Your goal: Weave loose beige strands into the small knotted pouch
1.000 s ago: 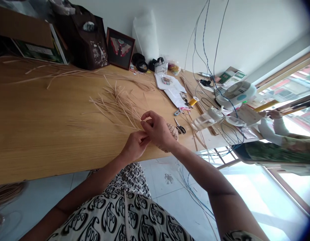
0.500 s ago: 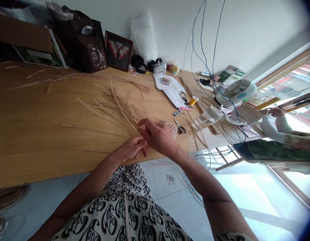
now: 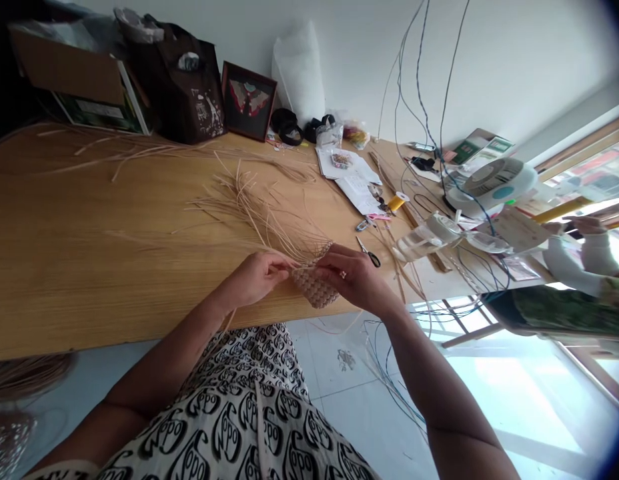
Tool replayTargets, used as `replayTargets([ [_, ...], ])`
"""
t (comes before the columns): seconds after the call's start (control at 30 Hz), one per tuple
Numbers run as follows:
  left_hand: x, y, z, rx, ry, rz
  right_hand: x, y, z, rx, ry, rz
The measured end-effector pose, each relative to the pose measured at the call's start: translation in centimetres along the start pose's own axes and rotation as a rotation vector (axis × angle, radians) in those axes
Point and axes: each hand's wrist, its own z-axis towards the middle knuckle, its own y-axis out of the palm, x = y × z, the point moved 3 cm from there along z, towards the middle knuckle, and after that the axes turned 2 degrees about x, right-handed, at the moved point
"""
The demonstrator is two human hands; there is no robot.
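A small woven piece of tan strands (image 3: 315, 288) lies at the table's front edge, its checked weave showing below my fingers. Long loose strands (image 3: 249, 200) fan out from it to the upper left over the wood. My left hand (image 3: 257, 277) pinches strands at the left edge of the weave. Over its right side, my right hand (image 3: 353, 273) grips the woven piece, thumb and fingers closed on it; part of the weave is hidden beneath. Just beyond the right hand lie black-handled scissors (image 3: 369, 253).
Papers (image 3: 357, 190), a yellow thread spool (image 3: 397, 201) and a clear plastic jar (image 3: 414, 241) are on the right, near a white fan (image 3: 494, 187). A brown bag (image 3: 184, 93) and framed picture (image 3: 248, 100) stand at the back. At far right, another person's hands (image 3: 584, 225) work.
My hands have moved apart; the right has shifted right and down onto the woven piece, the left now pinches strands beside it. More of the weave shows. The view has shifted slightly.
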Motion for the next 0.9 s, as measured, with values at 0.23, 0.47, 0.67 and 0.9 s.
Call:
replayTargets([
  [0.23,-1.8,1.8,-0.4,0.112,-0.102,-0.088,-1.1,0.2,1.0,-0.033,0.005,-0.270],
  [0.47,-1.6,3.9,0.8,0.069,-0.182,-0.398,-3.5,-1.6,1.7,-0.138,-0.042,-0.800],
  [0.67,-1.0,4.7,1.4,0.129,-0.032,-0.509,-5.1,-2.6,1.8,-0.306,0.080,-0.766],
  [0.9,-0.8,4.3,1.0,0.230,-0.021,-0.567,-2.4,-2.2,3.7,-0.168,0.218,-0.322],
])
